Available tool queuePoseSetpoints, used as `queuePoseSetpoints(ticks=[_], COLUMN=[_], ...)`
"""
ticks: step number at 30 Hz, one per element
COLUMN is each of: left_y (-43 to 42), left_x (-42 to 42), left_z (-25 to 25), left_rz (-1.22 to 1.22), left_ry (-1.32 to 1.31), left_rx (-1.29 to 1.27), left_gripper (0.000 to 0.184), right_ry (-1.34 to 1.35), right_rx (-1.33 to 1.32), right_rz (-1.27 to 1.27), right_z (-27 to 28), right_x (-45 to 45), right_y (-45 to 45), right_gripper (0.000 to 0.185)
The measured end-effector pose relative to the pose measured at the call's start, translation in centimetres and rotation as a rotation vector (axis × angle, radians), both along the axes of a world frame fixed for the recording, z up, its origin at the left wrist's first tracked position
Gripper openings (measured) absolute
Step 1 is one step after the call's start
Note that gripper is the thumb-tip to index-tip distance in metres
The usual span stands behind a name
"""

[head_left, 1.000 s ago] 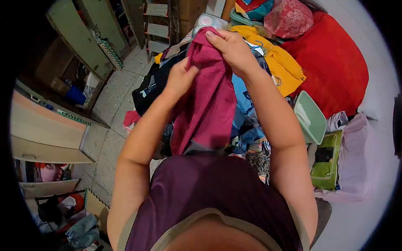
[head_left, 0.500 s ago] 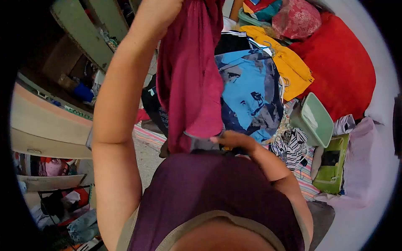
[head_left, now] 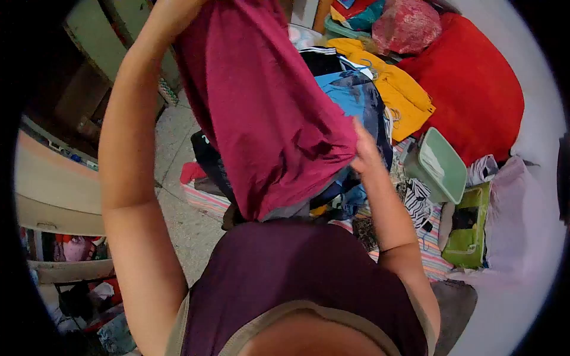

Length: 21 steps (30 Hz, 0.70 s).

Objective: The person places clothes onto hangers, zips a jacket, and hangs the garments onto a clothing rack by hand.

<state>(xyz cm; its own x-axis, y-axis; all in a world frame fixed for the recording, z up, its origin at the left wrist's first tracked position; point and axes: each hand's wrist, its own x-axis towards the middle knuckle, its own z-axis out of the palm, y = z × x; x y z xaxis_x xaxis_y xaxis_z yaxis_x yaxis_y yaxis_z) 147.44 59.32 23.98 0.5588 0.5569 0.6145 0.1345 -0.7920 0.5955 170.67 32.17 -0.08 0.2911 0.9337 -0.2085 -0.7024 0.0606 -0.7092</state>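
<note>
A magenta garment (head_left: pixel 261 107) hangs stretched out in front of my chest, with a strip of grey cloth at its lower edge; its exact kind does not show. High at the top edge of the view, my left hand (head_left: pixel 181 10) holds the garment's upper end, its fingers partly cut off. My right hand (head_left: pixel 366 148) grips the lower right corner, where the cloth bunches into creases. Behind the garment lies a blue patterned cloth (head_left: pixel 344 89), now largely covered.
Yellow clothing (head_left: pixel 398 89) and a big red cushion-like bundle (head_left: pixel 475 89) lie at the right. Nearby stand a pale green tub (head_left: pixel 444 163) and a lime-green box (head_left: pixel 469 228). Black-and-white striped cloth (head_left: pixel 418 202) rests on a striped mat (head_left: pixel 436 249). Shelves with clothes stand at left.
My right hand has moved up and right, pulling the garment's lower part out wide. My left hand has shifted left with the upper end. The garment covers more of the blue cloth.
</note>
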Motion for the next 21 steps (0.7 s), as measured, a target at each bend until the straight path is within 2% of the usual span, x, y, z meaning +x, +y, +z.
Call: queuePoseSetpoints(ticks=[1, 3, 4, 6, 8, 10, 11, 13, 15, 16, 17, 19, 20, 21], left_y=[1.6, 3.3, 4.0, 5.3, 6.7, 7.4, 7.4, 2.6, -5.9, -9.4, -12.5, -14.0, -14.3, -14.8], left_x=[-0.8, -1.3, -1.5, -1.1, 0.2, 2.7, 4.0, 6.6, 7.3, 6.8, 6.3, 6.8, 7.5, 7.9], left_z=[-0.9, -2.3, -3.2, -4.6, -5.3, -6.3, -6.8, -7.5, -8.9, -10.0, -10.9, -15.8, -18.9, -20.8], left_rz=[0.021, 0.06, -0.053, 0.069, 0.195, 0.325, 0.393, 0.118, -0.223, -0.356, -0.47, -0.654, -0.706, -0.738], left_ry=[0.079, 0.238, 0.25, 0.24, 0.21, 0.221, 0.223, -0.088, -0.083, 0.069, 0.098, 0.038, -0.122, -0.288], left_rx=[0.011, 0.037, 0.082, 0.164, 0.213, 0.369, 0.453, 0.643, 0.255, -0.084, -0.273, -0.52, -0.897, -1.281], left_gripper=[0.026, 0.027, 0.027, 0.028, 0.03, 0.031, 0.032, 0.034, 0.031, 0.027, 0.023, 0.024, 0.026, 0.029], right_ry=[0.0, -0.51, -0.717, -1.125, -0.714, -0.331, -0.214, 0.01, 0.002, 0.001, -0.027, -0.098, -0.122, -0.09], right_rx=[-0.029, 0.06, 0.021, -0.06, -0.02, 0.067, 0.11, 0.211, 0.188, 0.176, 0.18, 0.196, 0.195, 0.197], right_rz=[0.04, 0.199, 0.31, 0.539, 0.337, 0.121, 0.103, 0.062, 0.049, 0.04, 0.055, 0.091, 0.026, 0.068], right_z=[1.1, 2.3, 3.2, 5.2, 6.2, 8.5, 8.7, 9.5, 10.0, 10.0, 9.8, 9.7, 9.8, 10.2], right_x=[1.3, 3.1, 3.6, 4.1, 3.3, 1.0, 0.6, 0.6, 0.4, 0.0, -0.3, -0.7, -1.9, -3.1], right_y=[-1.1, -3.4, -4.1, -4.7, -4.3, -3.0, -2.2, -0.2, 1.6, 2.1, 2.5, 3.9, 4.5, 4.9], right_gripper=[0.046, 0.045, 0.044, 0.043, 0.041, 0.035, 0.034, 0.032, 0.028, 0.026, 0.025, 0.022, 0.018, 0.015])
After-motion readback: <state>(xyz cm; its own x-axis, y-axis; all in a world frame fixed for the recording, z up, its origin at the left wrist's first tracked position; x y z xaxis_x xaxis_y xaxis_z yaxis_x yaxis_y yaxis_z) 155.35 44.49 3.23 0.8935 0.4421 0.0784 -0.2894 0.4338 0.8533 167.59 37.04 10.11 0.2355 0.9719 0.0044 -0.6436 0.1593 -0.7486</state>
